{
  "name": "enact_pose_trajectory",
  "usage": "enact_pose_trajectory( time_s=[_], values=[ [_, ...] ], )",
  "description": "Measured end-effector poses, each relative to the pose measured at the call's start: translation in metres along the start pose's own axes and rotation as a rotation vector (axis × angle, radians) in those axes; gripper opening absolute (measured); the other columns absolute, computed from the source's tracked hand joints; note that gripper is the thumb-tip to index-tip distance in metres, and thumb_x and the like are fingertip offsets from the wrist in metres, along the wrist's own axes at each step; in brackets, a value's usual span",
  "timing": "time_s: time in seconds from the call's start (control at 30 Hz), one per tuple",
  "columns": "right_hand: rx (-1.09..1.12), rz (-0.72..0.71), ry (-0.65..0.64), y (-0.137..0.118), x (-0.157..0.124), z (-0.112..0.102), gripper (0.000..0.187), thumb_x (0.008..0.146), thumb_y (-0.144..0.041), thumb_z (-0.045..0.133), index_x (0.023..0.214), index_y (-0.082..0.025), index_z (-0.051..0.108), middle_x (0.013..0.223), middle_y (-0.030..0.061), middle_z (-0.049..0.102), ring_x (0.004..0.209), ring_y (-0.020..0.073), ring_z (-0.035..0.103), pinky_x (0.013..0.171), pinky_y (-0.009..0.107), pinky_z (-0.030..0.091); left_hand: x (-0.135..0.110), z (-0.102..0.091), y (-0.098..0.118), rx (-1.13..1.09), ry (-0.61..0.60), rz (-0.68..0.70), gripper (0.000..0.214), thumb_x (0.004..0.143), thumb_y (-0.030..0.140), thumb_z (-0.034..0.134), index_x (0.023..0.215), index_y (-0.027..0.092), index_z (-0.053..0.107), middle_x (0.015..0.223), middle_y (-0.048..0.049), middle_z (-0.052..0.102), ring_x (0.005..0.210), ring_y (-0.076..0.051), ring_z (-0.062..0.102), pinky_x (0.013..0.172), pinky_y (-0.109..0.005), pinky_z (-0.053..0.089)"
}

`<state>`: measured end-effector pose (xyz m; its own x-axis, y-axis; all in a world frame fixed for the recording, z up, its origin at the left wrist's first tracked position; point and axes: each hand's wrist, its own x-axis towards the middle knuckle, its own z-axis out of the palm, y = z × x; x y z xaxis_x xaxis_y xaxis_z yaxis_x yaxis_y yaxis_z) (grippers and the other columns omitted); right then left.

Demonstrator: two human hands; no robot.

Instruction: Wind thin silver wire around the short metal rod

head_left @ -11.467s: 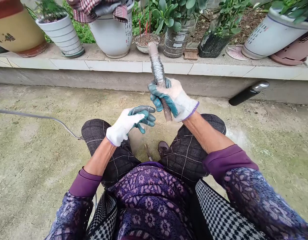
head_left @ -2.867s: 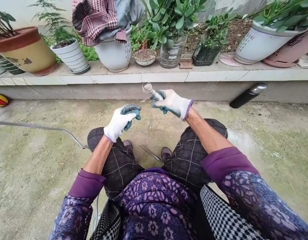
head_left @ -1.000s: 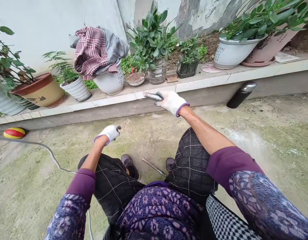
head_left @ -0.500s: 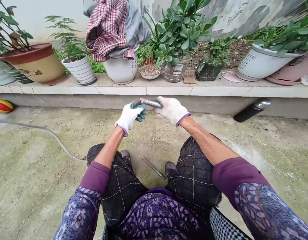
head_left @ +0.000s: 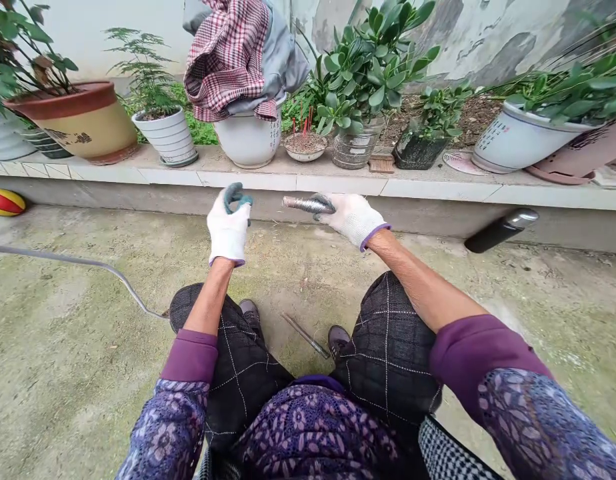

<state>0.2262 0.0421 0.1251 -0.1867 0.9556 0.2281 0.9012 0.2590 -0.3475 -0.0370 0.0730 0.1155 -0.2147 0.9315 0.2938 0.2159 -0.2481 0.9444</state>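
Observation:
My right hand (head_left: 351,215), in a white glove with dark fingertips and a purple cuff, is closed around one end of a short rod wound with silvery wire (head_left: 304,204). The rod's brownish bare end points left, towards my other hand. My left hand (head_left: 229,223) wears a matching glove and is raised apart from the rod, in front of the ledge. Its fingers curl towards the thumb as in a pinch; anything between them is too fine to make out. On the ground between my shoes lies a thin metal rod (head_left: 305,335).
A tiled ledge (head_left: 338,183) carries several potted plants and a white pot (head_left: 248,143) covered with checked cloth. A black bottle (head_left: 501,230) leans at the right. A grey hose (head_left: 103,265) and a red-yellow ball (head_left: 5,201) lie left.
My left hand has come away from the bare end of the wire-wound rod and moved left, turning upward. My right hand still grips the rod, slightly further right.

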Motion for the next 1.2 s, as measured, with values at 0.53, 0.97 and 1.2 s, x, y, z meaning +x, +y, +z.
enact_pose_trajectory(
  time_s=[0.53,0.97,1.2],
  values=[
    [0.036,-0.041,-0.1,-0.002,0.021,0.005,0.045,0.081,-0.027,0.07,0.126,-0.022,0.072,0.108,0.0064,0.077,0.091,0.0246,0.07,0.08,0.035,0.052,-0.005,0.018,-0.001,-0.168,-0.324,-0.269,0.019,0.078,0.02,0.072,0.095,0.014,0.066,0.059,0.0041,0.057,0.045,-0.008,0.052,0.04,-0.021,0.04],
    [-0.233,0.052,-0.074,0.021,-0.002,-0.009,0.033,0.09,-0.035,0.066,0.121,-0.026,0.073,0.106,0.0066,0.076,0.088,0.0254,0.068,0.071,0.035,0.046,0.013,-0.012,-0.019,0.057,-0.079,-0.156,0.018,0.082,0.025,0.068,0.098,0.017,0.071,0.088,-0.0048,0.072,0.048,-0.008,0.054,0.04,-0.021,0.038],
    [-0.238,-0.003,-0.082,0.007,-0.003,-0.009,0.032,0.09,-0.037,0.067,0.121,-0.03,0.073,0.105,0.0048,0.074,0.085,0.0231,0.066,0.069,0.033,0.044,0.004,0.007,-0.017,0.024,-0.213,0.137,0.056,0.081,0.032,0.075,0.134,0.018,0.063,0.134,-0.0142,0.067,0.12,-0.023,0.065,0.095,-0.031,0.055]
  ],
)
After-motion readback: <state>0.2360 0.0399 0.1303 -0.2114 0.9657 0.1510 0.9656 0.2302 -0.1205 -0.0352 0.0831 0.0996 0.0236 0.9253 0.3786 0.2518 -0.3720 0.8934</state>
